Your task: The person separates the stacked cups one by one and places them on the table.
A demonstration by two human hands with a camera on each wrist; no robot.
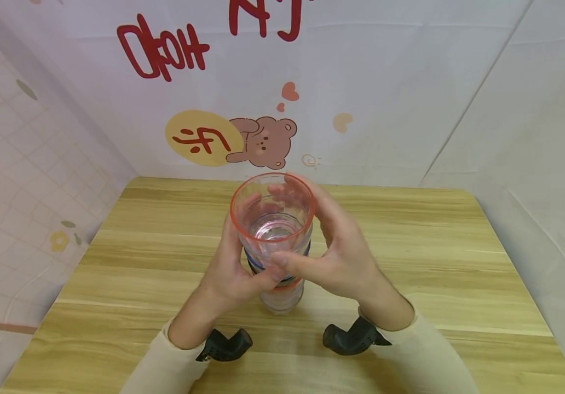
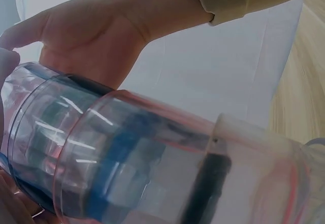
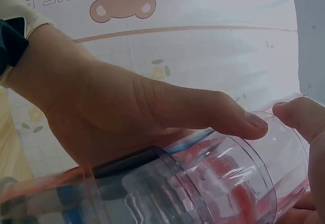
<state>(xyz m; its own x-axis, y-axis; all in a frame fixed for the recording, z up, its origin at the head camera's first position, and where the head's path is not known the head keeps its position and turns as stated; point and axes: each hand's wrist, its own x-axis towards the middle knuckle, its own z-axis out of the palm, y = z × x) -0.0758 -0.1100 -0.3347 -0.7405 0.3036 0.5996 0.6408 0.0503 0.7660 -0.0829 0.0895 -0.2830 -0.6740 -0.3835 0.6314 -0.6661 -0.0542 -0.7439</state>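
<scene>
A stack of clear plastic cups point(image 1: 275, 224) with coloured rims, orange-red on top and blue, dark and orange-red lower down, stands upright before me. The lowest cup point(image 1: 282, 302) shows its base close over the table. My left hand point(image 1: 225, 276) grips the stack from the left side, thumb across the front. From the right, my right hand point(image 1: 341, 249) curls round the top part, its thumb meeting the left one in front. Nested rims of the cups point(image 2: 147, 158) fill the lower left wrist view. The right wrist view shows the right thumb point(image 3: 203, 107) along the cup wall.
The wood-grain table point(image 1: 139, 262) spreads beneath the hands. A white cloth backdrop point(image 1: 386, 82) with red writing and a printed bear point(image 1: 265, 142) rises behind it, with more cloth at both sides. Black curved wrist mounts point(image 1: 228, 346) jut inward from both sleeves.
</scene>
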